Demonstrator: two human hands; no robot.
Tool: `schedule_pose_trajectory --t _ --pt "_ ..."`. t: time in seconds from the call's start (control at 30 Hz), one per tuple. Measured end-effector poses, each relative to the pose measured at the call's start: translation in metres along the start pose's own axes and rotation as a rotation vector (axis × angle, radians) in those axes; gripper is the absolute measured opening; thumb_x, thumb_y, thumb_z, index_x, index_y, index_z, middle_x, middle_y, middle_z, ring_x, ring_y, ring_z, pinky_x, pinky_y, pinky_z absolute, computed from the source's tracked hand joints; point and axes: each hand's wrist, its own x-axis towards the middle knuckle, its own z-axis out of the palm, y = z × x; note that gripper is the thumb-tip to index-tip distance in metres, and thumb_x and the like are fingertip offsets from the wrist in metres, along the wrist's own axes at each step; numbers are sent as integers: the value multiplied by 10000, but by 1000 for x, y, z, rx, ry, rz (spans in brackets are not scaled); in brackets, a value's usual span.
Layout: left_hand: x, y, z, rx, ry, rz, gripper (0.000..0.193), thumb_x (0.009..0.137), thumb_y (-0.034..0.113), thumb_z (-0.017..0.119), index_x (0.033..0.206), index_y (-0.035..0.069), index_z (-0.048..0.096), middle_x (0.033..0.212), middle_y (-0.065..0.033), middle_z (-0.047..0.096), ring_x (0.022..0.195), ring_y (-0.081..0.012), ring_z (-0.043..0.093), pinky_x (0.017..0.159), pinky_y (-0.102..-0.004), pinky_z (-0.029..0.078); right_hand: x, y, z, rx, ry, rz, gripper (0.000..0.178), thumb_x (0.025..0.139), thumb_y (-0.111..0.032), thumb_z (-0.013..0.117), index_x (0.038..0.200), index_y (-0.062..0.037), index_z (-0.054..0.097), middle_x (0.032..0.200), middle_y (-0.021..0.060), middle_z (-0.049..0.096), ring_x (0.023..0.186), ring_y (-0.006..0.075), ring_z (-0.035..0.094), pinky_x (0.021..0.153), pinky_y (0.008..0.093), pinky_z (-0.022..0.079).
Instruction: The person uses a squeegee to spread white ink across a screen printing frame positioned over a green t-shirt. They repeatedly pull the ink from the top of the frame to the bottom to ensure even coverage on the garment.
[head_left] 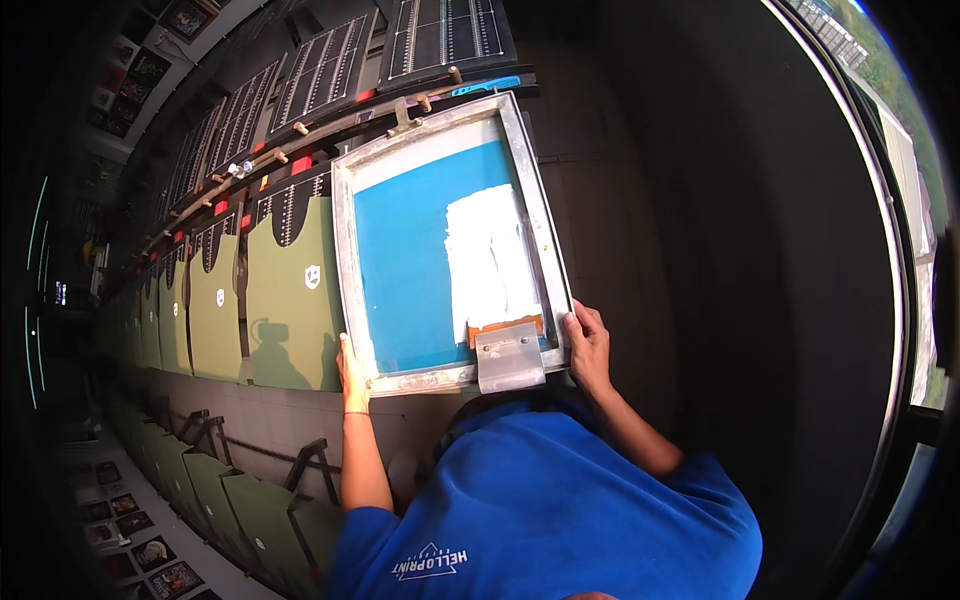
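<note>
A screen printing frame (348, 250) with a pale metal rim and blue mesh is held in front of me, slightly tilted. My left hand (352, 368) grips its near left corner, and my right hand (588, 348) is wrapped around the right rim near the front corner. Thick white ink (488, 255) covers the right half of the mesh. Resting inside the frame at its near edge is a squeegee (510, 362) with a bent grey metal handle and an orange-brown blade strip. The handle overhangs the near rim.
Olive green shirts (290, 330) with small white chest prints lie on a row of boards to the left. Black boards with hole rows (445, 40) stand beyond a rail (300, 130). A blue tool (487, 86) rests by the rail. More green shirts (250, 510) are at lower left.
</note>
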Motion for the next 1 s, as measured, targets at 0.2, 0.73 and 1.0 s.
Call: schedule_pose_trajectory --t 0.2,0.73,1.0 --pt "-127 -58 -120 -273 273 -159 790 1021 598 439 1522 -9 367 1542 -133 421 1376 -289 444 1153 -377 337 -25 -27 44 77 -394 73 406 967 -182 680 1305 35 622 1112 99 570 999 164 562 849 281 472" --pt "-374 -208 -199 -447 940 -146 615 1044 463 442 1448 0 444 1465 -161 458 1310 -296 477 1094 -403 401 -89 -51 265 -250 -1271 -116 426 982 -337 656 1293 -45 661 1140 102 637 1038 216 599 854 356 491" --pt "-441 -256 -190 22 1351 -321 470 1053 372 423 1162 -37 627 1070 -171 657 959 -279 612 893 -403 495 -180 -20 381 -182 -1585 -143 375 988 -258 659 1205 48 679 1069 89 625 1039 182 583 952 295 429"
